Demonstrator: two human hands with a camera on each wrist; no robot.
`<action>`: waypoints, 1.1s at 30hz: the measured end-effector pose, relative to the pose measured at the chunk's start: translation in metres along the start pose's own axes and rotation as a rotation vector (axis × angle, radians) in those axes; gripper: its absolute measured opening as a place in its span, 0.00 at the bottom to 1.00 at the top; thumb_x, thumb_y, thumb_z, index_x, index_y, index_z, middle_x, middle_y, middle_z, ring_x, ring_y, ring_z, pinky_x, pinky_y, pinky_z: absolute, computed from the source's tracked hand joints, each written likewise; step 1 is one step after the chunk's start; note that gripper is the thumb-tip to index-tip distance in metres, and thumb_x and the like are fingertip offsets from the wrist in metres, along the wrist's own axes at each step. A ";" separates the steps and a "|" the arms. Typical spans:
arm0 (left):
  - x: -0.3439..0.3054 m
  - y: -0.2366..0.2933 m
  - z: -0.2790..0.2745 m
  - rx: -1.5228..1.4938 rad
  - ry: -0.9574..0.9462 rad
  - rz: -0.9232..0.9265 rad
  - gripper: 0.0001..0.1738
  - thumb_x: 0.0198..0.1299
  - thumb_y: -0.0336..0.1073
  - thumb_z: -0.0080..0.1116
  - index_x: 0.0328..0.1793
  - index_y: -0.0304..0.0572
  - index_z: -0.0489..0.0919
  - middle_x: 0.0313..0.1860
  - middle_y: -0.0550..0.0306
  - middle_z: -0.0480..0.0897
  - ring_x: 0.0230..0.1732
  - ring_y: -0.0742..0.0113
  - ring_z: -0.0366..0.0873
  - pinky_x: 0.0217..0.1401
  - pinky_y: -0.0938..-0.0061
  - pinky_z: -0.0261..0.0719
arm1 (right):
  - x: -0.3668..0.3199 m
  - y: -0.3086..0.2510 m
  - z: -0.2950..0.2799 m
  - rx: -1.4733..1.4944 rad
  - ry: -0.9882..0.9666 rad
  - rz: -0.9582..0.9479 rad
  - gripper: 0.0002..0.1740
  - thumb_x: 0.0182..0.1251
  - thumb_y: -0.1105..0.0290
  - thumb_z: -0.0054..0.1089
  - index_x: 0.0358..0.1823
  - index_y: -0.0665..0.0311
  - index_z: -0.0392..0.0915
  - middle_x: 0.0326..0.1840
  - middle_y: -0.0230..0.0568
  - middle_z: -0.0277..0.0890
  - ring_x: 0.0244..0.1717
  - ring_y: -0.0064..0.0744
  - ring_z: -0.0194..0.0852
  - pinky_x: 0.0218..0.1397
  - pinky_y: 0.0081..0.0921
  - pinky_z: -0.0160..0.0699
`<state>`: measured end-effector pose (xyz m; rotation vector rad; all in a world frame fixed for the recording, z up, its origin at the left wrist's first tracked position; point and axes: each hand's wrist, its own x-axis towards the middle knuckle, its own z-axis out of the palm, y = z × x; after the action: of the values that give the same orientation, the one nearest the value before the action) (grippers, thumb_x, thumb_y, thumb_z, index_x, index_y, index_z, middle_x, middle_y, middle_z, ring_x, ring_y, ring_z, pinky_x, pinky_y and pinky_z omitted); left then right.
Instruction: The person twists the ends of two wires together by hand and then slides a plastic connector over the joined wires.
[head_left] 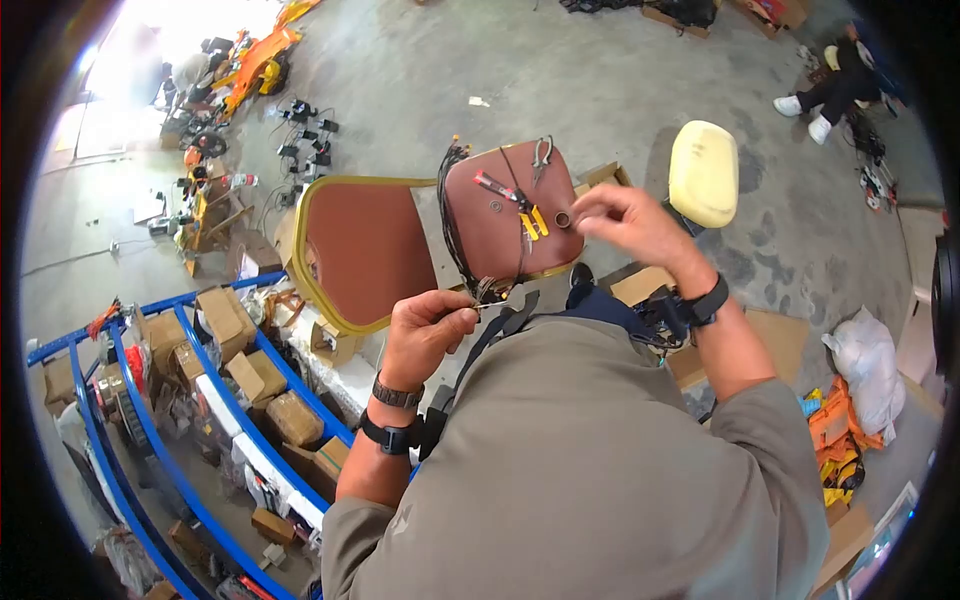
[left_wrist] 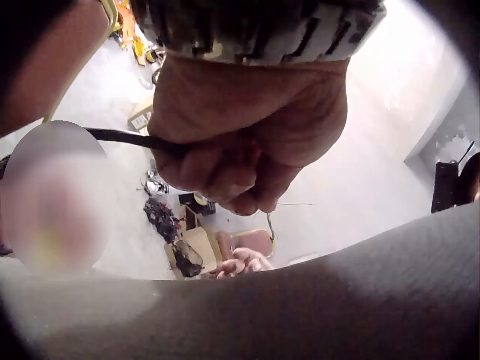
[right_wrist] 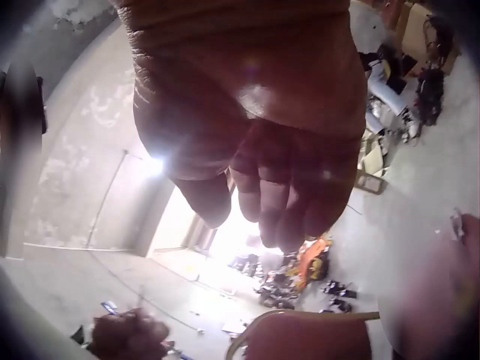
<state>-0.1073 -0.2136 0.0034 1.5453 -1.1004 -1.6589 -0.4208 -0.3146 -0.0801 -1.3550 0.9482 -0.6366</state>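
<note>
My left hand pinches the end of a black cable. In the left wrist view the cable runs into the curled fingers, and thin bare wires stick out past the fingertips. My right hand is raised near the right edge of a red-brown seat, its fingers loosely bent and nothing visible in them. On that seat lie yellow-handled pliers, a red-and-black tool, grey-handled pliers and a roll of tape. A bundle of black cables hangs along the seat's left side.
A gold-framed chair stands to the left, beside blue shelving filled with cardboard boxes. To the right is a pale yellow stool seat. Another person's legs show at the far right. Loose parts lie on the floor.
</note>
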 end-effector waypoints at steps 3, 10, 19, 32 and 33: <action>0.010 -0.001 -0.006 -0.016 -0.109 0.013 0.06 0.62 0.29 0.67 0.42 0.34 0.85 0.25 0.64 0.80 0.22 0.81 0.70 0.23 0.83 0.66 | -0.013 -0.046 0.049 0.022 -0.094 -0.061 0.18 0.69 0.71 0.63 0.58 0.66 0.76 0.47 0.38 0.84 0.48 0.23 0.79 0.52 0.25 0.78; 0.012 -0.019 -0.040 0.170 -0.411 0.103 0.06 0.59 0.29 0.68 0.40 0.34 0.86 0.26 0.68 0.79 0.25 0.84 0.69 0.25 0.83 0.67 | -0.040 -0.065 0.152 0.047 0.039 -0.079 0.10 0.66 0.69 0.65 0.46 0.65 0.82 0.38 0.30 0.81 0.41 0.20 0.77 0.45 0.23 0.77; -0.008 -0.076 -0.054 0.159 -0.755 -0.002 0.06 0.62 0.25 0.61 0.42 0.30 0.84 0.28 0.61 0.82 0.24 0.80 0.71 0.27 0.83 0.68 | -0.106 -0.053 0.252 -0.003 0.407 0.011 0.05 0.61 0.75 0.62 0.37 0.68 0.78 0.30 0.33 0.79 0.33 0.21 0.74 0.37 0.25 0.74; -0.061 -0.093 0.029 0.177 -0.989 -0.019 0.04 0.65 0.25 0.57 0.40 0.31 0.82 0.25 0.55 0.82 0.18 0.74 0.72 0.22 0.82 0.69 | -0.227 -0.048 0.268 -0.093 0.691 -0.065 0.09 0.58 0.77 0.59 0.41 0.68 0.78 0.32 0.42 0.81 0.34 0.32 0.78 0.39 0.32 0.75; -0.067 -0.096 0.044 0.197 -1.004 -0.008 0.04 0.65 0.25 0.57 0.40 0.31 0.81 0.25 0.55 0.82 0.19 0.74 0.72 0.23 0.81 0.70 | -0.241 -0.043 0.266 -0.106 0.717 -0.093 0.10 0.58 0.76 0.59 0.41 0.68 0.78 0.32 0.42 0.81 0.34 0.32 0.78 0.39 0.32 0.75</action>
<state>-0.1317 -0.1030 -0.0497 0.7451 -1.7683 -2.4636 -0.3085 0.0208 -0.0028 -1.2819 1.5069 -1.2006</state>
